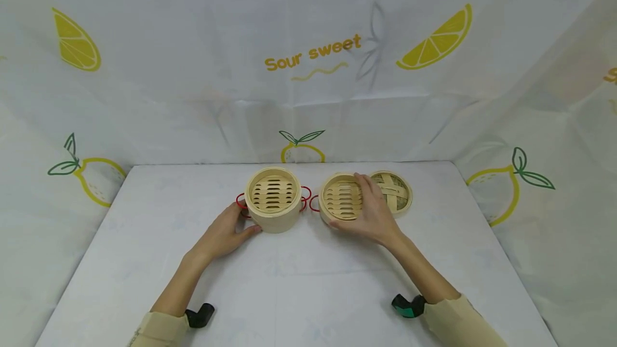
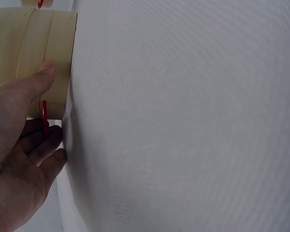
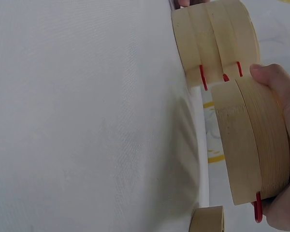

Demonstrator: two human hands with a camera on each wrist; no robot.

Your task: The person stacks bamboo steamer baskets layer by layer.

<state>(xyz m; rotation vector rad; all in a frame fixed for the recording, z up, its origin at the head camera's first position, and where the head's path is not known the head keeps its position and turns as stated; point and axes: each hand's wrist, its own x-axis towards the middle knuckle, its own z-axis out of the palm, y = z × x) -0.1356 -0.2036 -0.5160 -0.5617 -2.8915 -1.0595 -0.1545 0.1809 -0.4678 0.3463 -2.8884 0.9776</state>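
Note:
A stack of round bamboo steamer baskets (image 1: 276, 222) with a slatted top and red side handles stands left of centre on the white table. My left hand (image 1: 224, 235) holds its near left side, thumb against the lower wall (image 2: 58, 48) and the other fingers curled by a red handle (image 2: 45, 116). To its right, my right hand (image 1: 375, 218) grips a second bamboo steamer (image 1: 339, 200) by its right side. In the right wrist view this steamer (image 3: 239, 145) is raised off the table, close beside the stack. The hand hides part of its rim.
A round woven bamboo lid (image 1: 399, 193) lies on the table (image 1: 289, 293) just right of the right hand, partly covered by it. Behind the table hangs a white cloth (image 1: 217, 79) printed with lemons. Dark wrist devices (image 1: 200, 315) show at both cuffs.

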